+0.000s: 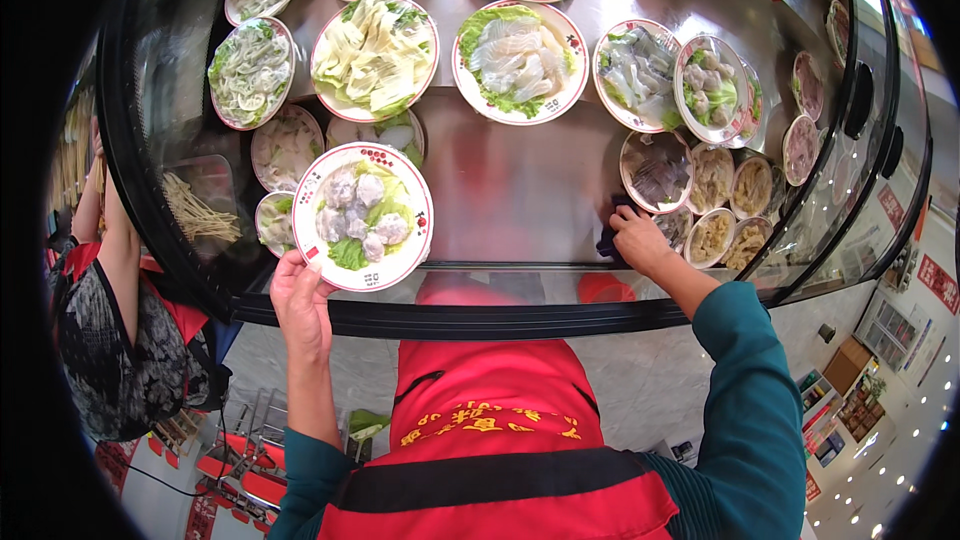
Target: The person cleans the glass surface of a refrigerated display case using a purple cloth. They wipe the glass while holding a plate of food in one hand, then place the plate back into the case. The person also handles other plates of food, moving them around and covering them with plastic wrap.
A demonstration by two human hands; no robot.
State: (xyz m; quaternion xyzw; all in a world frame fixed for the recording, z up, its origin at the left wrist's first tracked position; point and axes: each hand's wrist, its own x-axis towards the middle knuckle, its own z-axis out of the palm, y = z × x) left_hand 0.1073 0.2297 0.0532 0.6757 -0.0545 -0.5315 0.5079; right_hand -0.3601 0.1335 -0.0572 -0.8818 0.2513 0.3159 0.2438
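My left hand (pixel 304 300) grips the lower left rim of a white plate with a red line (pixel 361 217), which bears meatballs on lettuce under clear wrap. It is raised above the front left of a steel display case. On the right, my right hand (pixel 637 236) rests low in the case, its fingers on a dark cloth (pixel 611 244). Just above that hand lies a plate of dark grey sliced food (pixel 658 171). Small bowls of pale yellowish food (pixel 709 238) stand right beside it.
Wrapped plates line the shelf, among them pale slices on lettuce (pixel 521 60) and pale folded sheets (pixel 373 58). Thin sticks lie in a clear container (pixel 196 210) at left. The case's black front frame (pixel 480 320) crosses before me. Another person (pixel 124 315) is at the far left.
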